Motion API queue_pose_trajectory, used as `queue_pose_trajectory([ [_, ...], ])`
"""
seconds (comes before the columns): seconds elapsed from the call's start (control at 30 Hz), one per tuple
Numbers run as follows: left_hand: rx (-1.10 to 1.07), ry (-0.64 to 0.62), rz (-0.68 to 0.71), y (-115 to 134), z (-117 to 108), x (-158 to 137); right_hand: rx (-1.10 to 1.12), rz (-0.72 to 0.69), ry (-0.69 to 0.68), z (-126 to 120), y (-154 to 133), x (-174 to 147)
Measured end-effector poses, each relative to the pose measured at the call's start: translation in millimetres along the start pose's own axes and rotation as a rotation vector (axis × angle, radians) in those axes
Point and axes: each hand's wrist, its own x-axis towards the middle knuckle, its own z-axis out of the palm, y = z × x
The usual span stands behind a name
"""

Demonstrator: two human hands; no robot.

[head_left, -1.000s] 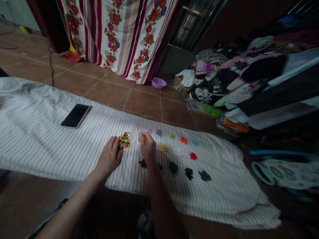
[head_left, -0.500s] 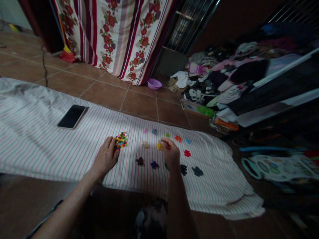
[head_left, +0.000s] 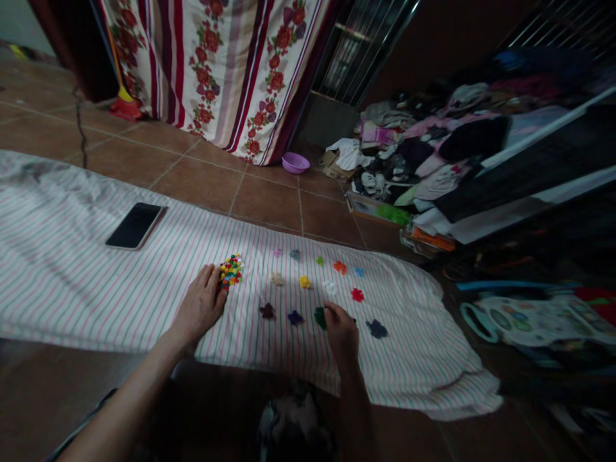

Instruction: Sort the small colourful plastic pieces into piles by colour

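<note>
Head view: from where I stand, a long bench [head_left: 183, 276] draped in a striped cloth runs across the room, and both hands work above it. Near its middle, the left hand [head_left: 202, 298] lies palm down, fingers loosely extended, their tips touching the left side of a mixed heap of small coloured pieces [head_left: 231, 271]. Over toward the near edge, the right hand [head_left: 343, 327] has its fingers curled in toward the thumb, the tips just beside a dark green pile [head_left: 319, 316]; I cannot tell whether they meet or grip a piece. Sorted piles spread over the right half of the bench. Along the far edge sit pink [head_left: 277, 252], grey [head_left: 295, 255], lime [head_left: 319, 260], orange [head_left: 339, 267] and light blue [head_left: 359, 272] ones. Behind the right hand come beige [head_left: 276, 278], yellow [head_left: 305, 282], white [head_left: 330, 287] and red [head_left: 357, 295]. Closer to the near edge are a brown pile [head_left: 267, 311], a dark purple-blue pile [head_left: 295, 317] and, right of the hand, a dark grey pile [head_left: 376, 329]. Toward the left end, near the far edge, a phone [head_left: 136, 226] lies flat with its screen dark. Beyond the far edge, on the tiled floor [head_left: 264, 199], a purple bowl [head_left: 295, 163] stands by the foot of a flowered curtain [head_left: 212, 77], with a heap of clothes [head_left: 433, 141] to its right.
</note>
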Motion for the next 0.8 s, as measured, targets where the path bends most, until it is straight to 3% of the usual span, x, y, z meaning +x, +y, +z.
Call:
queue_pose_trajectory([
  [0.43, 0.024, -0.011, 0.013, 0, -1, 0, 0.008, -0.117, 0.116, 13, 5, -15],
  [0.8, 0.022, 0.005, 0.009, 1, 0, 1, 0.009, -0.075, 0.16, 18, 0, -22],
])
